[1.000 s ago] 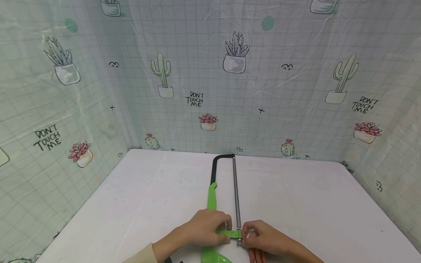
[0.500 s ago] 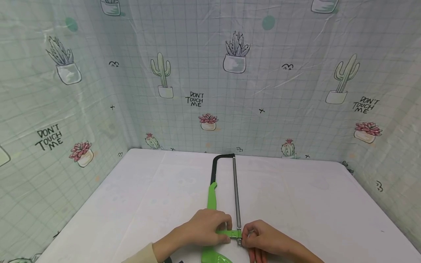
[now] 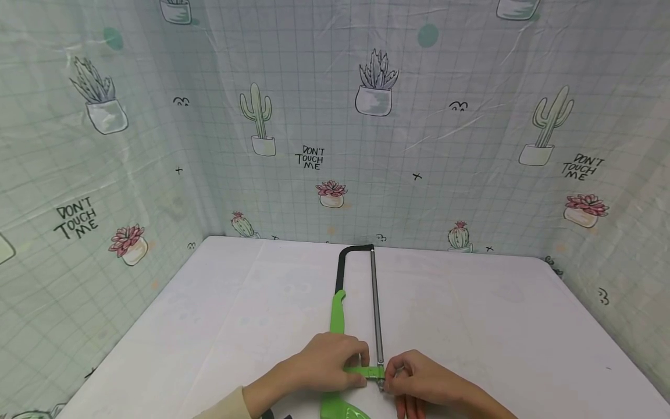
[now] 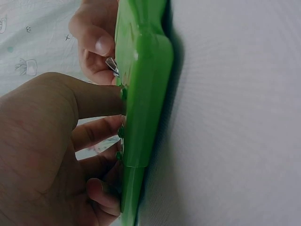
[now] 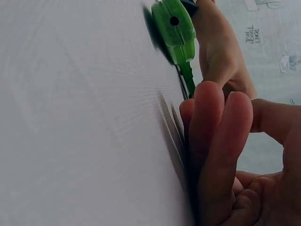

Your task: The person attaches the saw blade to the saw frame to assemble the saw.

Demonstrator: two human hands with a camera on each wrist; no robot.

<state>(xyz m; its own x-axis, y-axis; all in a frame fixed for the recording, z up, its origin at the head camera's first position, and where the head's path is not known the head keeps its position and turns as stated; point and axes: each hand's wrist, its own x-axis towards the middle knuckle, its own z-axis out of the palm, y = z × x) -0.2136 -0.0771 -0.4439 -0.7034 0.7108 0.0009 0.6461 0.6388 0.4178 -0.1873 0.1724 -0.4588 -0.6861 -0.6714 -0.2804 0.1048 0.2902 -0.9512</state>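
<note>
A hacksaw [image 3: 337,315] with a green handle and a black front frame lies flat on the white table, its grey blade [image 3: 376,308] running along the right side. My left hand [image 3: 331,362] grips the green frame near the handle, fingers and thumb bent around the short crosspiece. At the blade's near end, my right hand [image 3: 421,379] pinches a small metal wing nut [image 4: 112,65] between thumb and forefinger. The other right fingers are tucked underneath, near the tabletop. Part of the handle is cut off by the head view's lower edge.
The white tabletop [image 3: 492,326] spreads to both sides of the saw. A curtain [image 3: 293,116] printed with cacti stands behind it and along its sides. Small dark items [image 3: 268,414] show at the bottom edge under the left forearm; their kind is unclear.
The wing nut looks slightly turned at the right fingertips. Both hands and the hacksaw stay in the same place.
</note>
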